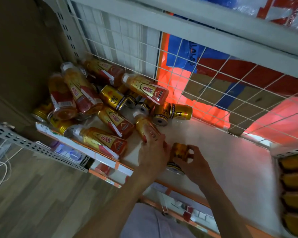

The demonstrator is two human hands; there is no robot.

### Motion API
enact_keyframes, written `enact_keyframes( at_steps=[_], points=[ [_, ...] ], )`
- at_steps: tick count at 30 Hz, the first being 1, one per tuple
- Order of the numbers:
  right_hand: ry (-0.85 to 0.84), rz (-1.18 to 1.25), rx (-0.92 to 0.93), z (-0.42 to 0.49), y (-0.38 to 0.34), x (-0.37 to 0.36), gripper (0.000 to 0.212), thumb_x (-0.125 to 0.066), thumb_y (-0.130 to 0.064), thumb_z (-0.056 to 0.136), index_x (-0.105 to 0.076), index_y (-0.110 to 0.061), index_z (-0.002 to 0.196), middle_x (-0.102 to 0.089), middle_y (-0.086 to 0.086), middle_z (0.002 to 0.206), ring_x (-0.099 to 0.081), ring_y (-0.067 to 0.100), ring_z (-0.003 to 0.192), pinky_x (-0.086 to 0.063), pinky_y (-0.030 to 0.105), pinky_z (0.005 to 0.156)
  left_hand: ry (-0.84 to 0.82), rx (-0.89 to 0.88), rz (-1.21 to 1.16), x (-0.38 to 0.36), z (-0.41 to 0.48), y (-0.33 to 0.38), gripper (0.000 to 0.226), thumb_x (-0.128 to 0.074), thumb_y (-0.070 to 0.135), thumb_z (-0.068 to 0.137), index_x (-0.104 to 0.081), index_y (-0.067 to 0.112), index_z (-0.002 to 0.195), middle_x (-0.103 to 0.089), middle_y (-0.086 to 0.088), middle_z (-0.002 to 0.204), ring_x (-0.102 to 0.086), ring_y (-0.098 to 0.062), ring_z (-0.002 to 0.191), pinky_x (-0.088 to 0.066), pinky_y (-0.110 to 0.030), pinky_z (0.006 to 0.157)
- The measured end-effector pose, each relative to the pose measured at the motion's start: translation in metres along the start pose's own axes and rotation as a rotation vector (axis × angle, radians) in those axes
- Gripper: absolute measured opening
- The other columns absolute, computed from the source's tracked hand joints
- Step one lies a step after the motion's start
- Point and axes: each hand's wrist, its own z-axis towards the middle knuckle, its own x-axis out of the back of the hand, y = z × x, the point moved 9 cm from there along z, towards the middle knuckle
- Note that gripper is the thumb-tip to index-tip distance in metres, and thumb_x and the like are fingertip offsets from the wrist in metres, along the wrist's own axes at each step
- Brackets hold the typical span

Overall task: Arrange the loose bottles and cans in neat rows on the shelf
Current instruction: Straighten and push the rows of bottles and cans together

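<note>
Head camera, looking down on the shelf (222, 152): a heap (93, 100) of gold-and-red bottles and gold cans lies tumbled every which way, with the wire back (213, 74) right behind the heap. The left hand (153, 152) is at the heap's near right edge, fingers wrapped round the base of a bottle (145, 127) whose white cap points back into the heap. The right hand (194, 162) is just right of that, clear of the heap, fingers curled round a gold can (180, 150). A second can (175, 168) lies on its side beneath it, between the two hands.
</note>
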Motion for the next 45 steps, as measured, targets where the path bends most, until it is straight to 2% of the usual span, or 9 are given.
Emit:
enact_keyframes(
  at_steps=[5, 9, 12, 16, 24, 27, 34, 40, 45],
  points=[
    [0.029, 0.035, 0.005, -0.003, 0.017, 0.016, 0.072, -0.076, -0.032, 0.086, -0.037, -0.028, 0.146, -0.059, 0.007, 0.131, -0.061, 0.023, 0.099, -0.048, 0.03, 0.077, -0.054, -0.024, 0.061, -0.02, -0.039, 0.007, 0.033, -0.044, 0.046, 0.099, -0.053, 0.037, 0.129, 0.007, -0.003, 0.163, -0.058, -0.037, 0.105, -0.051, -0.041, 0.085],
    [0.016, 0.014, 0.002, -0.004, 0.025, 0.024, 0.073, -0.075, -0.031, 0.087, -0.035, -0.027, 0.148, -0.058, 0.007, 0.131, -0.059, 0.021, 0.098, -0.045, 0.022, 0.065, -0.113, 0.038, -0.01, -0.033, -0.051, -0.006, 0.054, -0.032, 0.06, 0.099, -0.011, 0.053, 0.148, 0.012, 0.002, 0.163, -0.04, -0.038, 0.132, -0.046, -0.049, 0.098],
    [-0.001, -0.028, -0.018, -0.006, 0.025, 0.021, 0.083, -0.074, -0.04, 0.086, -0.029, -0.021, 0.152, -0.057, 0.007, 0.137, -0.059, 0.02, 0.1, -0.047, 0.022, 0.068, -0.071, 0.154, -0.153, -0.028, -0.041, -0.019, 0.082, -0.044, 0.057, 0.096, 0.006, 0.032, 0.155, -0.023, -0.015, 0.151, -0.042, -0.041, 0.129, -0.043, -0.051, 0.101],
    [-0.013, -0.158, -0.037, -0.006, 0.023, 0.014, 0.093, -0.075, -0.06, 0.078, -0.035, -0.012, 0.146, -0.056, 0.01, 0.133, -0.057, 0.026, 0.114, -0.049, 0.037, 0.092, -0.027, 0.315, -0.268, -0.022, -0.016, -0.039, 0.091, -0.065, 0.054, 0.086, -0.018, 0.006, 0.147, -0.046, -0.019, 0.132, -0.054, -0.04, 0.118, -0.045, -0.047, 0.094],
    [0.06, -0.16, -0.001, -0.01, 0.031, 0.034, 0.069, -0.067, -0.052, 0.086, -0.043, -0.017, 0.141, -0.059, 0.005, 0.126, -0.059, 0.026, 0.108, -0.052, 0.043, 0.092, -0.044, 0.31, -0.257, -0.031, -0.007, -0.048, 0.101, -0.076, 0.063, 0.07, -0.031, 0.005, 0.14, -0.056, -0.016, 0.127, -0.059, -0.035, 0.114, -0.05, -0.047, 0.094],
    [0.068, -0.201, 0.028, -0.011, 0.035, 0.039, 0.056, -0.071, -0.054, 0.082, -0.049, -0.02, 0.121, -0.058, 0.002, 0.109, -0.058, 0.023, 0.096, -0.047, 0.035, 0.077, -0.127, 0.276, -0.249, -0.043, -0.008, -0.046, 0.116, -0.073, 0.074, 0.06, -0.031, 0.008, 0.144, -0.058, -0.011, 0.127, -0.062, -0.03, 0.111, -0.052, -0.047, 0.094],
    [0.099, -0.308, 0.025, 0.005, 0.033, 0.039, 0.06, -0.071, -0.063, 0.077, -0.05, -0.018, 0.11, -0.057, 0.003, 0.103, -0.059, 0.026, 0.099, -0.039, 0.032, 0.072, -0.159, 0.27, -0.173, -0.047, -0.009, -0.035, 0.094, -0.071, 0.082, 0.055, -0.048, 0.013, 0.115, -0.061, -0.007, 0.105, -0.063, -0.027, 0.094, -0.055, -0.046, 0.086],
    [0.173, -0.258, 0.073, -0.008, 0.04, 0.049, 0.065, -0.073, -0.059, 0.073, -0.049, -0.019, 0.118, -0.052, 0.0, 0.108, -0.055, 0.024, 0.105, -0.046, 0.035, 0.081, -0.14, 0.237, -0.246, -0.047, -0.014, -0.02, 0.086, -0.079, 0.066, 0.063, -0.048, 0.016, 0.125, -0.065, -0.006, 0.11, -0.065, -0.028, 0.099, -0.054, -0.046, 0.09],
    [0.351, 0.064, 0.186, -0.042, 0.07, 0.089, 0.078, -0.088, -0.044, 0.058, -0.044, -0.027, 0.121, -0.05, -0.005, 0.112, -0.055, 0.019, 0.105, -0.055, 0.04, 0.085, -0.121, 0.083, -0.425, -0.047, -0.045, 0.01, 0.069, -0.089, 0.03, 0.069, -0.047, 0.019, 0.122, -0.064, 0.0, 0.106, -0.067, -0.012, 0.086, -0.059, -0.033, 0.072]
  ],
)
